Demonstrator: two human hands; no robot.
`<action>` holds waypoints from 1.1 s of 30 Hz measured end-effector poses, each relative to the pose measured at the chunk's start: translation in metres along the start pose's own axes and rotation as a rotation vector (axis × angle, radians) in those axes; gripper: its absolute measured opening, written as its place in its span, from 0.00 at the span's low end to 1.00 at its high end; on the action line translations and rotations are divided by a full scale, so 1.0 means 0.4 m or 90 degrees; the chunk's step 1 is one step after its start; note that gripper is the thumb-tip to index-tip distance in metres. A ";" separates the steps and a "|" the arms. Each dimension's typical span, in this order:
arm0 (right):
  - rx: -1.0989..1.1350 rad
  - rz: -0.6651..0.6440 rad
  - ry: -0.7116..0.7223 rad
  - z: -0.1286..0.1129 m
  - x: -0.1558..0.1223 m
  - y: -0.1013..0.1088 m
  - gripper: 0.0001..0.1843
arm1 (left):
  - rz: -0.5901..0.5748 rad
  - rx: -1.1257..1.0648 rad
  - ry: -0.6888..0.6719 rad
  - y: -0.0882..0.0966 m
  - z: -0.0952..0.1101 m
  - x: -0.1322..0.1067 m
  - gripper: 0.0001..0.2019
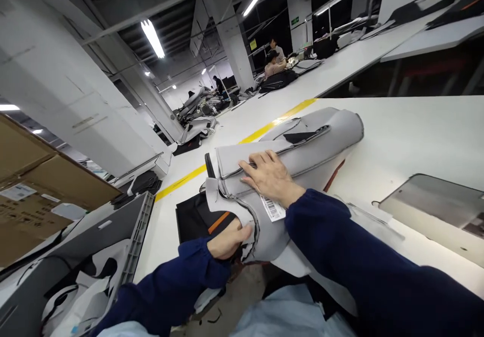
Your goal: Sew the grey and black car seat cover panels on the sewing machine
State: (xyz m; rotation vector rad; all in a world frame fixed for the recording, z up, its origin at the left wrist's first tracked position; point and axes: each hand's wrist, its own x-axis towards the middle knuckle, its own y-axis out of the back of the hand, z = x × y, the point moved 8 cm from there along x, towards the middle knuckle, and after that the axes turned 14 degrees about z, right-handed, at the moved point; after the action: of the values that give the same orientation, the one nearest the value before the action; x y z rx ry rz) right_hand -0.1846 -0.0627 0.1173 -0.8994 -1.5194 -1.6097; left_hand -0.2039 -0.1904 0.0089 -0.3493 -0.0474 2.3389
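A white table (397, 140) stretches away across the workroom. At its left side stands a grey bin (109, 231) with pale and dark pieces inside, and beyond that a cardboard box (41, 176). A long, padded grey fabric piece (321, 150) with dark seams lies on the table in front of the person, its near end at the table edge. A black fabric piece (191, 218) lies at its left, partly beneath a grey flap. The right hand (270, 176) rests palm down on the grey piece, fingers slightly apart. The left hand (229, 239) is at its near edge, thumb uppermost; its fingers are mostly hidden, so whether they grip cannot be told. A white barcode label (273, 209) shows beside the right wrist.
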 end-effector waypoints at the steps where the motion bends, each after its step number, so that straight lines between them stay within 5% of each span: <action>1: -0.005 -0.008 -0.010 0.001 0.002 -0.004 0.24 | 0.025 -0.009 0.007 -0.004 -0.002 0.009 0.26; 11: -0.024 -0.033 -0.047 0.041 0.005 -0.100 0.24 | 0.240 -0.159 0.169 0.061 -0.076 0.083 0.26; 18: -0.004 -0.047 -0.052 0.046 0.001 -0.143 0.23 | 0.171 -0.084 0.163 0.072 -0.069 0.097 0.29; 24: -0.003 -0.066 -0.075 0.056 0.001 -0.169 0.23 | 0.008 0.110 0.085 0.079 -0.014 0.077 0.17; 33: -0.033 -0.081 -0.060 0.055 -0.002 -0.198 0.23 | -0.016 0.035 0.132 0.104 -0.060 0.097 0.13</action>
State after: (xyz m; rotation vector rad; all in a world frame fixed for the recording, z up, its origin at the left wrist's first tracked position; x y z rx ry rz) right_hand -0.2535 -0.0383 0.0795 -0.9350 -1.6351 -1.7263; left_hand -0.2525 -0.1946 -0.0289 -0.5587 0.1112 2.2621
